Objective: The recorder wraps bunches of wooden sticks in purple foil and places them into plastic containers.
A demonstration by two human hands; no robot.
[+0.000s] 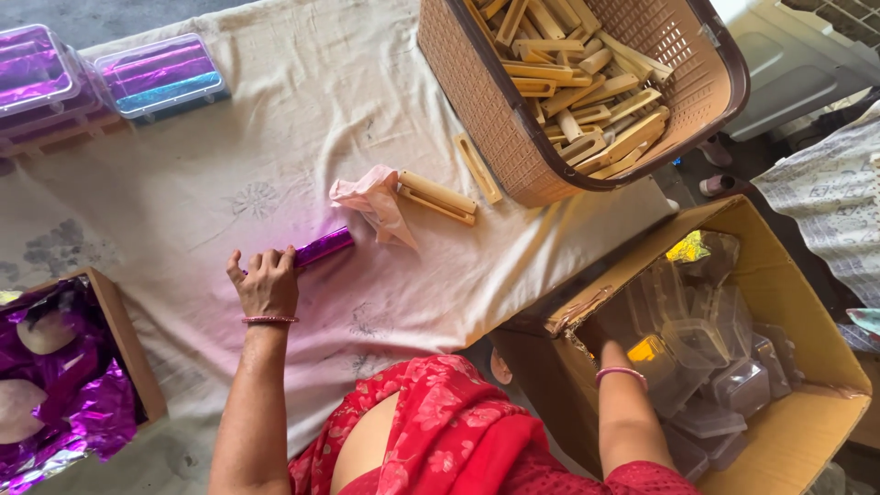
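My left hand (268,284) rests on the cloth-covered table (275,137), fingers curled over one end of a purple foil-wrapped stick (323,247) that lies flat. My right hand (612,356) reaches down into a large cardboard box (807,302) on the floor, among clear plastic containers (706,339). Only the wrist with its pink bangle shows plainly; the fingers are hidden in the box's shadow.
A brown woven basket (477,110) full of wooden pieces (587,82) sits at the table's far right. A pink cloth (371,197) and loose wooden pieces (435,197) lie near it. A small box of purple foil (124,339) stands left; clear lidded boxes (160,73) stand far left.
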